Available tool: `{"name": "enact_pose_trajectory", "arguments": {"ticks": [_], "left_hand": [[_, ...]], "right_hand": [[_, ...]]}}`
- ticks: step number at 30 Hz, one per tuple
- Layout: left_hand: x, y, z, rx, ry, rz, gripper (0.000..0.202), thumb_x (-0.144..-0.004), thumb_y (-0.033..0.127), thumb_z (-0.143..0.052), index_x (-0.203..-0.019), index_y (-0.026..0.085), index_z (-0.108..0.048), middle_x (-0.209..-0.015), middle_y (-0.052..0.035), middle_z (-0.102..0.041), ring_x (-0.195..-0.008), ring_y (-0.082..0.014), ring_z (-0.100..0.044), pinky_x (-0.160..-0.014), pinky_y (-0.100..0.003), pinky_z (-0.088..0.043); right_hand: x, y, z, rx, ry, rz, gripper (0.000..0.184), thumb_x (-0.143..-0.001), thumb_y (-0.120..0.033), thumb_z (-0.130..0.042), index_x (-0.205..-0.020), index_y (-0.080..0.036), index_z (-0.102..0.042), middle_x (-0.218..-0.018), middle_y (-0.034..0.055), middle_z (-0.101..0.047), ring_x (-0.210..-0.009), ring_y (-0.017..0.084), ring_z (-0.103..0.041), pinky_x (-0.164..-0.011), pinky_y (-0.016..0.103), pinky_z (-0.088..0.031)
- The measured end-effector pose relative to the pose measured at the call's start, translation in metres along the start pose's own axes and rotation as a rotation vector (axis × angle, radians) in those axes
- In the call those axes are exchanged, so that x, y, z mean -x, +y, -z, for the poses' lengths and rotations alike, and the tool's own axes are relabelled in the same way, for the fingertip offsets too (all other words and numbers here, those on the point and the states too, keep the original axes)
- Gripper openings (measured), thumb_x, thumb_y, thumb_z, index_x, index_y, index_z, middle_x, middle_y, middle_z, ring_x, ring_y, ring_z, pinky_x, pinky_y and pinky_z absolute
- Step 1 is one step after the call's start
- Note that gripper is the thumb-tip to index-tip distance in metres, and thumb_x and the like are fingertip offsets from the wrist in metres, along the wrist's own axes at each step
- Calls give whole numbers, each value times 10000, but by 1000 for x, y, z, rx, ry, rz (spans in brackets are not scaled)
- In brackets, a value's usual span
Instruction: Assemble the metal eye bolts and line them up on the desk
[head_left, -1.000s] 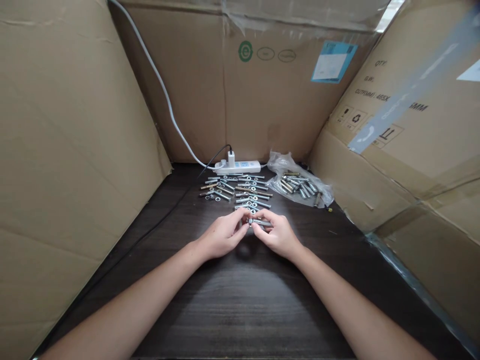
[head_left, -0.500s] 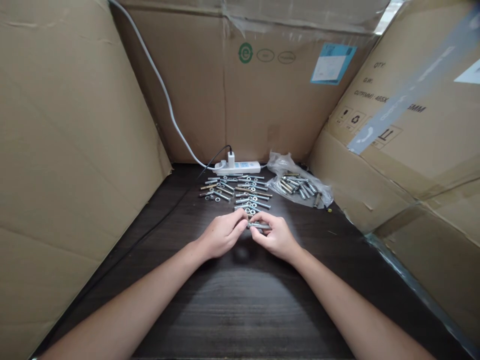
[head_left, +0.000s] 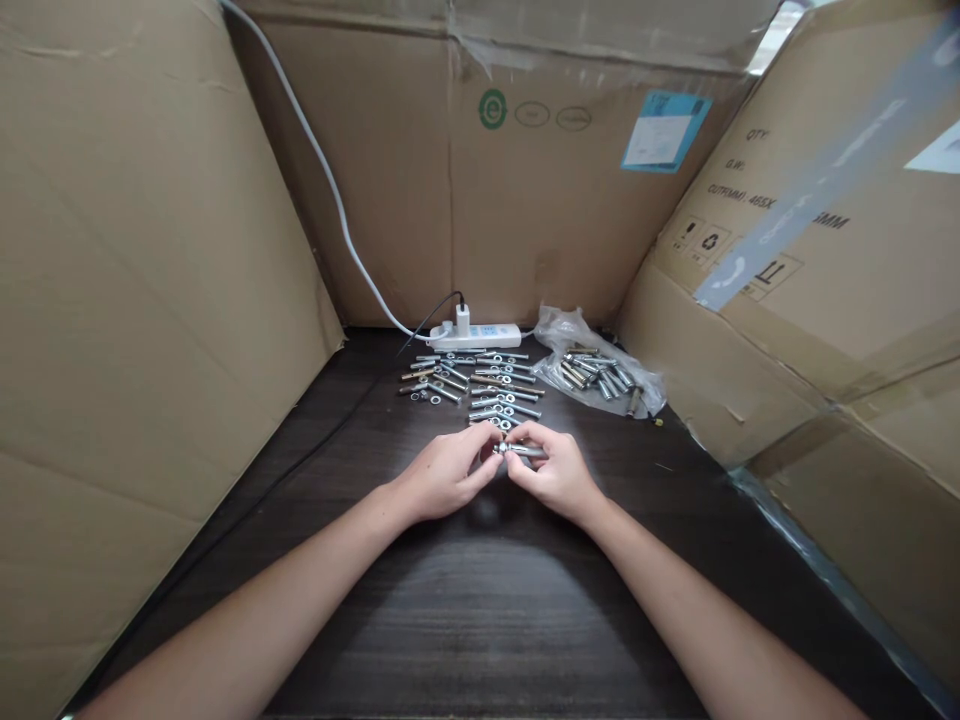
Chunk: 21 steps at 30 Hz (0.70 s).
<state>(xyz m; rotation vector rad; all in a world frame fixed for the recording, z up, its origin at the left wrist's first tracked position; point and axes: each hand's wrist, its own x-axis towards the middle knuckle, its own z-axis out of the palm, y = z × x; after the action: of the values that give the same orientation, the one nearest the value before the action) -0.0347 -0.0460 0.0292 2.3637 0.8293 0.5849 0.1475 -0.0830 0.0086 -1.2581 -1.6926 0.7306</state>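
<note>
My right hand (head_left: 561,470) pinches an expansion bolt (head_left: 529,452) by its metal sleeve, holding it roughly level above the dark table. A shiny nut (head_left: 504,448) sits around the bolt's left end. At that end, the thumb and fingertips of my left hand (head_left: 442,472) close in on the tip; exactly where they touch is hard to see. Just beyond both hands lie bolts (head_left: 517,392) in rows, with washers and nuts among them. Another group of bolts with loose washers (head_left: 435,400) lies to the left.
A clear plastic bag (head_left: 559,325) with several metal sleeves (head_left: 600,372) lies at the back right. Behind the bolts is a white power strip (head_left: 487,335) with a charger plugged in. A black cable (head_left: 322,440) crosses the left side. Cardboard walls (head_left: 390,180) enclose the table.
My right hand and the bolt have shifted slightly right. My left fingers have parted a little, so the nut at the bolt's end now shows more plainly.
</note>
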Motion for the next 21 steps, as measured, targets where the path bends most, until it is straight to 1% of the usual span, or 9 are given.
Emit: {"name": "enact_pose_trajectory", "arguments": {"ticks": [3, 5, 7, 8, 10, 12, 13, 17, 21], "left_hand": [[-1, -3, -1, -29, -8, -31, 204, -932, 315, -364, -907, 186, -520, -808, 3, -582, -700, -122, -513, -653, -231, -380], [-2, -4, -2, -55, -9, -43, 276, -947, 322, -325, -804, 175, -509, -752, 6, -565, -668, -117, -497, -631, -228, -365], [-2, -4, -2, -67, 6, -45, 330, -958, 327, -293, -754, 170, -500, -727, 4, -556, -661, -116, -492, -635, -231, -363], [-2, -4, -2, -60, 24, -40, 329, -960, 324, -286, -771, 170, -507, -742, 1, -562, -679, -119, -499, -650, -233, -370], [-1, -3, -1, -32, 77, -22, 265, -953, 314, -309, -870, 174, -519, -795, -3, -573, -715, -123, -509, -676, -235, -385], [0, -1, 0, -3, 123, -21, 184, -933, 286, -361, -964, 179, -507, -832, -4, -570, -710, -118, -502, -671, -230, -394], [1, -1, 0, 2, 131, -39, 162, -921, 261, -380, -983, 180, -507, -845, -5, -566, -701, -113, -497, -666, -228, -396], [2, -4, -1, -13, 114, -151, 198, -901, 169, -381, -1013, 191, -542, -958, -34, -546, -765, -114, -519, -706, -229, -411], [1, -6, -1, -18, 113, -141, 220, -916, 178, -364, -1023, 202, -555, -963, -33, -533, -754, -108, -529, -712, -229, -421]], "right_hand": [[1, -3, 0, 21, -2, 15, 135, -729, -262, -590, -801, -148, -586, -551, -40, -486, -445, 54, -360, -433, 180, -305], [1, -4, -1, 29, -1, 23, 131, -722, -258, -592, -796, -151, -587, -551, -43, -481, -446, 55, -368, -435, 178, -310], [1, -5, -1, 30, -7, 27, 123, -718, -255, -588, -787, -153, -588, -550, -45, -477, -447, 55, -376, -438, 176, -319], [1, -5, -1, 29, -9, 27, 121, -717, -253, -587, -784, -152, -589, -553, -44, -481, -447, 55, -377, -439, 176, -322], [0, -3, -2, 26, -2, 21, 125, -714, -251, -587, -786, -149, -592, -562, -39, -496, -446, 53, -374, -440, 177, -321], [-1, -2, -1, 21, 13, 11, 130, -714, -251, -587, -790, -146, -593, -569, -35, -508, -446, 53, -370, -440, 180, -315], [-1, -1, -1, 16, 19, 6, 131, -716, -251, -586, -791, -144, -593, -568, -34, -508, -445, 53, -366, -438, 180, -310], [-2, 0, -1, 11, 24, -8, 138, -723, -256, -583, -799, -141, -595, -542, -42, -478, -437, 52, -344, -429, 181, -284], [-1, 1, -1, 8, 23, -11, 139, -724, -263, -588, -794, -142, -593, -533, -46, -466, -440, 53, -348, -434, 180, -286]]}}
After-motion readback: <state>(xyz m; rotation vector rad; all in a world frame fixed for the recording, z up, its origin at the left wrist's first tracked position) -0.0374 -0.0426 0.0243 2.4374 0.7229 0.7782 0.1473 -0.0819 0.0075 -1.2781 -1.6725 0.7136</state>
